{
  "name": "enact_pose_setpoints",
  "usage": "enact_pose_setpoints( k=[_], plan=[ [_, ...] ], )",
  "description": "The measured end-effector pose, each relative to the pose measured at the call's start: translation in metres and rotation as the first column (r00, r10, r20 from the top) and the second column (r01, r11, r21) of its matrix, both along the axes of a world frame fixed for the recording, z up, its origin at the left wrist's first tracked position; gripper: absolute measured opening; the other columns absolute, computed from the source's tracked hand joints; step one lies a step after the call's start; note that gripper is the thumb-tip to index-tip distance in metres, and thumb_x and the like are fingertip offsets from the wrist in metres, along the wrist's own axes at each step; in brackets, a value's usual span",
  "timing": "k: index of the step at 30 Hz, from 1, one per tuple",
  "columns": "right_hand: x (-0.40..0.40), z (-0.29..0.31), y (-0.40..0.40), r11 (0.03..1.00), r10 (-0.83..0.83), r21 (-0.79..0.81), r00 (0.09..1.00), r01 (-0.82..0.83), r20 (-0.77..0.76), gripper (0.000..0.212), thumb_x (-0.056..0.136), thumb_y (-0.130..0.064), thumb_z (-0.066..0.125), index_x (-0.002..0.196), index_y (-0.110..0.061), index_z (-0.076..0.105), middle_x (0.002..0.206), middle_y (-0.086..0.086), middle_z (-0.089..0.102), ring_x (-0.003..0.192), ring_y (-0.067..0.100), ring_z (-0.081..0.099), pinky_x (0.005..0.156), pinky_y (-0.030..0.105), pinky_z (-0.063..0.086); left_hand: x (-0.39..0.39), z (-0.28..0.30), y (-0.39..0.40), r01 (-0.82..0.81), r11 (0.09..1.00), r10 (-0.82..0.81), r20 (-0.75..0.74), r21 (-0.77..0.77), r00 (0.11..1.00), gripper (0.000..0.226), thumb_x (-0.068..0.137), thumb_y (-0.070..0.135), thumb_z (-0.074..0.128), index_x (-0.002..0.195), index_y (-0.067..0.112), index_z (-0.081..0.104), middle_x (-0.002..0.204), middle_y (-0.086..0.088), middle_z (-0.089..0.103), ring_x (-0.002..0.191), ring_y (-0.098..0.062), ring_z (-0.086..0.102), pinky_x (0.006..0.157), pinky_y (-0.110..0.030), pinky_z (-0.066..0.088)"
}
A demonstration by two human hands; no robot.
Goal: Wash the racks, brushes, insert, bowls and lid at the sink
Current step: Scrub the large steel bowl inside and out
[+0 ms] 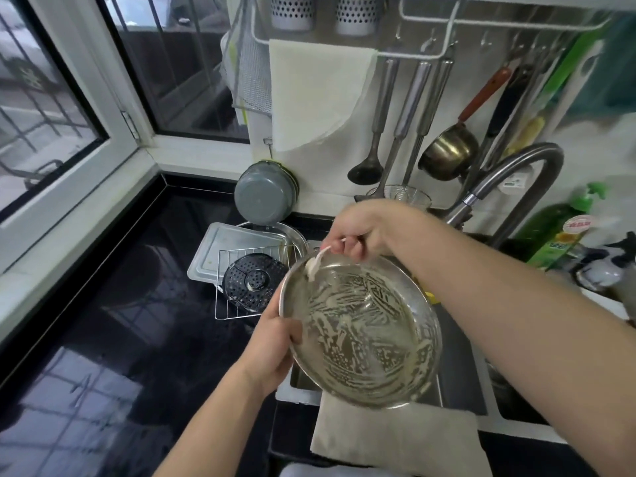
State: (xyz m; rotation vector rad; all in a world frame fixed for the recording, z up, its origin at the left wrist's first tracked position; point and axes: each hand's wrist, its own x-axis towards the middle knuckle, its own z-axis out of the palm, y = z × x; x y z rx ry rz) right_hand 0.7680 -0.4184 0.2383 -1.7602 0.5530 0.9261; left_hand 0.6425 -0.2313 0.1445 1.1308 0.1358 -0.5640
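Over the sink (461,373), the left hand (272,346) grips the tilted steel bowl's (361,328) left rim. The right hand (358,232), wrist bent down, pinches a white brush (315,263) at the bowl's far rim.

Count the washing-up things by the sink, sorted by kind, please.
Steel bowls: 1, soapy bowl gripped by both hands
Brushes: 1, white brush
Wire racks: 1
Metal trays: 1
Black perforated inserts: 1
Grey pots: 1
Total: 6
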Motion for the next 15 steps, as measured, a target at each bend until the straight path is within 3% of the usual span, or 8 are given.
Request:
enact_pose_setpoints(
  k=[3,4,6,7,9,11,12,15],
  plan=[
    [-0.006,0.009,-0.027,0.988,-0.103,-0.102,0.99,0.113,0.098,0.019,0.099,0.006,0.042,0.112,-0.002,0.053,0.057,0.003,0.05,0.034,0.002,0.031,0.03,0.014,0.024,0.001,-0.007,0.015,-0.067,0.997,0.064,-0.076,-0.03,0.995,0.089,0.068,-0.022,0.031,0.135,0.026,0.064,0.116,-0.019,0.073,0.102,-0.036,0.073,0.079,-0.047,0.06],
    [-0.013,0.012,-0.032,0.988,-0.073,-0.121,0.987,0.091,0.146,0.014,0.1,0.003,0.044,0.108,-0.003,0.053,0.056,0.003,0.052,0.036,0.004,0.031,0.032,0.015,0.025,0.001,-0.008,0.019,-0.087,0.996,0.084,-0.089,-0.036,0.993,0.085,0.07,-0.021,0.032,0.134,0.024,0.064,0.112,-0.019,0.073,0.097,-0.035,0.073,0.079,-0.049,0.061],
    [-0.033,0.014,-0.028,0.961,0.167,-0.259,0.95,-0.097,0.264,0.01,0.102,-0.007,0.05,0.101,-0.004,0.059,0.061,0.002,0.055,0.042,0.008,0.036,0.038,0.02,0.03,-0.001,-0.01,0.024,-0.131,0.99,0.124,-0.109,-0.057,0.986,0.08,0.07,-0.019,0.036,0.135,0.019,0.063,0.116,-0.022,0.072,0.103,-0.04,0.071,0.096,-0.061,0.056],
    [-0.043,0.01,-0.02,0.901,0.331,-0.387,0.887,-0.195,0.323,0.015,0.103,-0.013,0.051,0.099,-0.008,0.064,0.065,0.001,0.058,0.046,0.01,0.042,0.042,0.023,0.035,-0.001,-0.011,0.025,-0.15,0.986,0.141,-0.117,-0.071,0.983,0.079,0.07,-0.018,0.036,0.136,0.017,0.062,0.12,-0.024,0.071,0.108,-0.043,0.069,0.101,-0.064,0.052],
    [-0.059,-0.005,-0.005,0.696,0.621,-0.676,0.675,-0.242,0.398,0.021,0.103,-0.018,0.049,0.103,-0.018,0.07,0.074,0.0,0.063,0.056,0.014,0.054,0.05,0.031,0.041,-0.001,-0.009,0.024,-0.173,0.981,0.162,-0.124,-0.087,0.979,0.077,0.07,-0.017,0.035,0.135,0.014,0.062,0.119,-0.024,0.071,0.106,-0.041,0.07,0.094,-0.059,0.057],
    [-0.07,-0.02,0.004,0.477,0.775,-0.872,0.52,-0.11,0.359,0.026,0.101,-0.011,0.048,0.117,-0.019,0.067,0.084,0.001,0.062,0.066,0.019,0.059,0.053,0.032,0.041,0.0,-0.006,0.021,-0.149,0.984,0.137,-0.119,-0.098,0.983,0.076,0.071,-0.018,0.032,0.132,0.015,0.064,0.114,-0.022,0.071,0.1,-0.037,0.072,0.085,-0.053,0.059],
    [-0.074,-0.027,0.006,0.421,0.804,-0.906,0.483,-0.049,0.347,0.034,0.099,-0.008,0.046,0.127,-0.018,0.062,0.09,0.002,0.06,0.071,0.02,0.057,0.055,0.031,0.039,0.0,-0.004,0.019,-0.126,0.987,0.115,-0.108,-0.102,0.987,0.077,0.071,-0.018,0.031,0.133,0.015,0.064,0.115,-0.022,0.071,0.1,-0.037,0.072,0.085,-0.053,0.059],
    [-0.091,-0.045,0.023,0.464,0.835,-0.88,0.38,-0.1,0.398,0.048,0.103,-0.016,0.043,0.15,-0.023,0.042,0.092,0.0,0.047,0.068,0.013,0.047,0.05,0.026,0.033,-0.001,0.0,0.013,-0.094,0.992,0.087,-0.078,-0.085,0.993,0.084,0.069,-0.019,0.031,0.136,0.019,0.063,0.12,-0.023,0.07,0.104,-0.038,0.07,0.087,-0.051,0.058]
  ],
)
